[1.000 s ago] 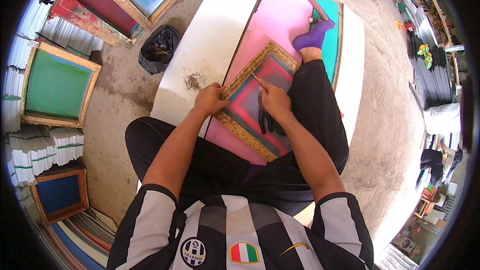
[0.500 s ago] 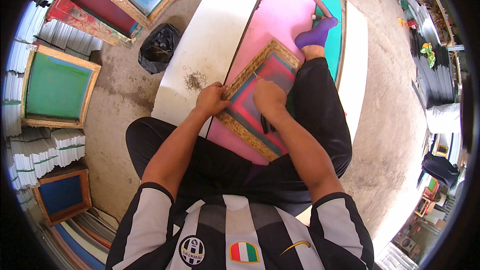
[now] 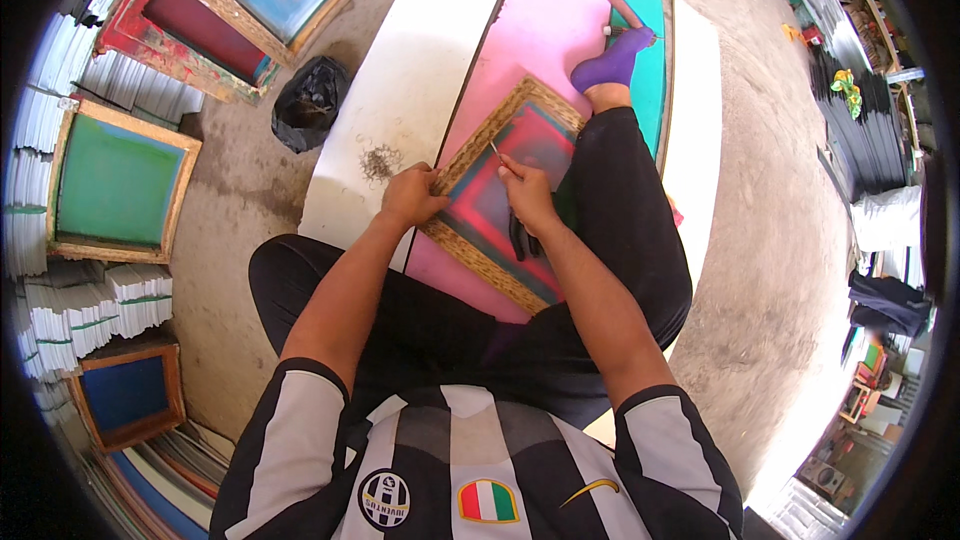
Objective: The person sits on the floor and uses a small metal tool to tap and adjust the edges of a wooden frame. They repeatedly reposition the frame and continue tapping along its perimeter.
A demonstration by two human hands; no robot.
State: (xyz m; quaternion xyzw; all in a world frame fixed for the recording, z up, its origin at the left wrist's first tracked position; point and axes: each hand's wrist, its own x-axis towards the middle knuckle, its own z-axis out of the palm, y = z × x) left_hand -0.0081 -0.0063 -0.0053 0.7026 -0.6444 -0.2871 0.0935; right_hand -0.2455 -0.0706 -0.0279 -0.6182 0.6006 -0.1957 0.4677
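Observation:
A wooden-framed printing screen (image 3: pixel 472 154) with grey, pink and blue mesh lies slanted across a pink board between my legs. My left hand (image 3: pixel 411 196) is closed on its left corner, thumb on the wood. In my right hand (image 3: pixel 527 192), above the mesh, is a thin tool with a slim metal shaft (image 3: pixel 494 148), its tip at the inner edge of the upper left frame bar. The handle is hidden by my fingers. Black-handled pliers (image 3: pixel 519 238) rest on the mesh beneath my right wrist, partly covered.
Left of the screen, a white board (image 3: pixel 350 120) bears a small heap of thin wiry bits (image 3: pixel 380 163). Past it stands a black plastic bag (image 3: pixel 309 105). More framed screens, one green (image 3: pixel 115 180), lean on paper stacks at the left. My purple-socked foot (image 3: pixel 612 62) rests beyond the screen.
My right hand has turned and drawn its fingers into a clearer pinch on the thin tool. My left hand stays on the corner. The whole view has shifted slightly.

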